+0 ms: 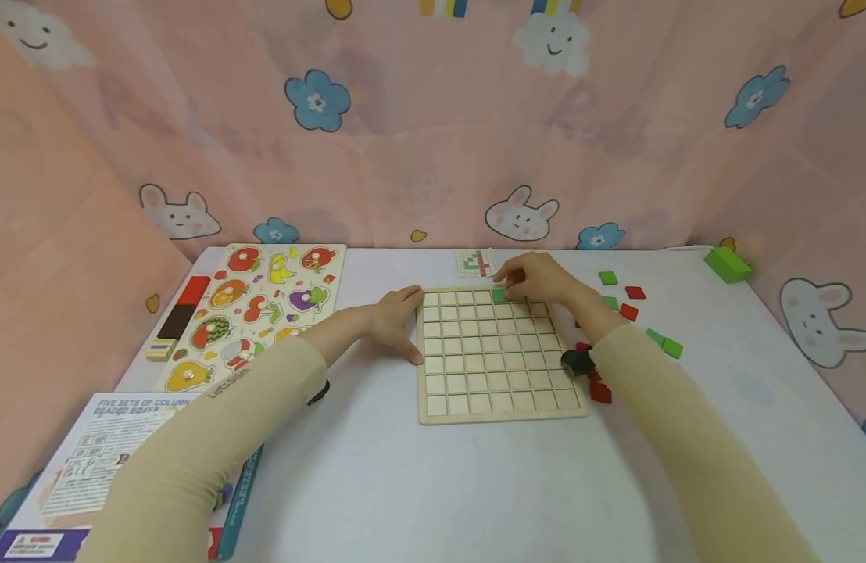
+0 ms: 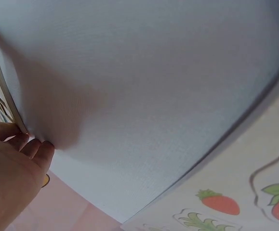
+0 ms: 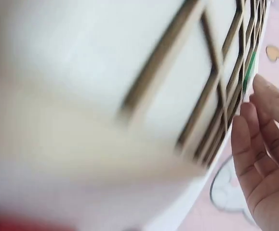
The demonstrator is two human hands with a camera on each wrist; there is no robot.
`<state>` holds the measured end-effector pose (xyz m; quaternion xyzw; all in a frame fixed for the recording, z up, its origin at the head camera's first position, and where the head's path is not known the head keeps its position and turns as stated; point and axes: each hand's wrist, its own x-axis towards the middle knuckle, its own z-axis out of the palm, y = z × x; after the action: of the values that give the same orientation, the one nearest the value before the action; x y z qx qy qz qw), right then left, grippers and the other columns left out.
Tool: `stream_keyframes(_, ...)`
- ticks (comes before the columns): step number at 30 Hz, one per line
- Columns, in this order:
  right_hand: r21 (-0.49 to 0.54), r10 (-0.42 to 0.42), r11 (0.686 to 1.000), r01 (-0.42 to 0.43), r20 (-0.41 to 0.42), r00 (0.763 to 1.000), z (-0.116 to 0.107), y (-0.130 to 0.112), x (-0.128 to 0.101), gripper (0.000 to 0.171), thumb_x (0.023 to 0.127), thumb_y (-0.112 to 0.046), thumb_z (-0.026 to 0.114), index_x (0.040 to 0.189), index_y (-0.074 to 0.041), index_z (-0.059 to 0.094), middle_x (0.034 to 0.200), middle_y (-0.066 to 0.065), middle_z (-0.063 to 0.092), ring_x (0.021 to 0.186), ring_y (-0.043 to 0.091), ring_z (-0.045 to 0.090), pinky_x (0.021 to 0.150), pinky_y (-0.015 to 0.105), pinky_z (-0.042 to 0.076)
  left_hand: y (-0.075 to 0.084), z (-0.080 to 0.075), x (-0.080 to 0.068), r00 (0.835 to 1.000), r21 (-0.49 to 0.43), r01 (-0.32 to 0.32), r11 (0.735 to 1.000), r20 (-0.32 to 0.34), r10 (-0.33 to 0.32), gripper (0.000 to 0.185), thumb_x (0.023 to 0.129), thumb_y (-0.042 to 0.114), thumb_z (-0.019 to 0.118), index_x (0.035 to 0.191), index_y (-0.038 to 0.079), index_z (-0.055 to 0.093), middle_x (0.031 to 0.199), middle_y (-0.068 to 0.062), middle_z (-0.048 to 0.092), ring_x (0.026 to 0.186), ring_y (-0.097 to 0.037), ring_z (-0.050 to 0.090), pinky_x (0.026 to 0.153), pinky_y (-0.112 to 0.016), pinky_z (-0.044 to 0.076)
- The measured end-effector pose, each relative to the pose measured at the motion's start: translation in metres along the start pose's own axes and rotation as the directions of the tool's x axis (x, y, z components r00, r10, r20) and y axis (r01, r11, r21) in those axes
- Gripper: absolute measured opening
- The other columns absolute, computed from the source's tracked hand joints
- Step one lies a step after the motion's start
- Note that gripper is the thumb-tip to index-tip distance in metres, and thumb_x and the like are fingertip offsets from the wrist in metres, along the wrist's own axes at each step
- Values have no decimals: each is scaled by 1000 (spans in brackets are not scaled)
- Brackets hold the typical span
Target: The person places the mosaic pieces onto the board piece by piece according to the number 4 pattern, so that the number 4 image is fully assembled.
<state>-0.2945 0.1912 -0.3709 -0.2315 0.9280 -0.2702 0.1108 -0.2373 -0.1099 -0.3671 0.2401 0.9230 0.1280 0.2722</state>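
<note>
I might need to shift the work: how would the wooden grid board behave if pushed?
The wooden grid board looks stiff, with straight edges, so it should probably slide in one piece. Lying flat and broad, it seems unlikely to tip. Its raised ridges would likely keep the green tile from sliding far.

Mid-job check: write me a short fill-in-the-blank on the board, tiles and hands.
1. The hand at the green tile is the person's ____ one.
2. On the grid board, the thumb of the left hand touches the ____ edge.
3. Besides green, the loose tiles are coloured ____.

Missing words: right; left; red.
</note>
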Motion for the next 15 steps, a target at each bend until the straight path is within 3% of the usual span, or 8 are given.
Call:
stream_keyframes(7,2,109,994,-109,-51,993,-39,36,-32,23,91,-6,67,113,-1,70,103,18,66,93,27,57,75,29,47,1,-1,0,1000,-6,-8,1000,4,8,124,75,51,82,158,0,4,168,-19,-2,155,-42,4,128,-51,12)
stream_keyframes(10,-11,149,989,-150,-40,988,-55,60,-48,24,91,-9,68,113,1,69,107,21,67,97,29,59,77,27,50,2,-1,-2,1000,3,-5,1000,7,5,123,76,49,81,158,0,4,168,-20,-2,155,-42,4,128,-51,13)
stream_keyframes(15,-24,246,969,-245,10,969,-70,90,-73,27,90,-12,67,115,0,70,117,24,66,102,31,58,79,35,56,2,0,-1,1000,16,-6,1000,2,6,122,78,47,81,158,-1,3,167,-21,-3,155,-42,5,128,-50,13)
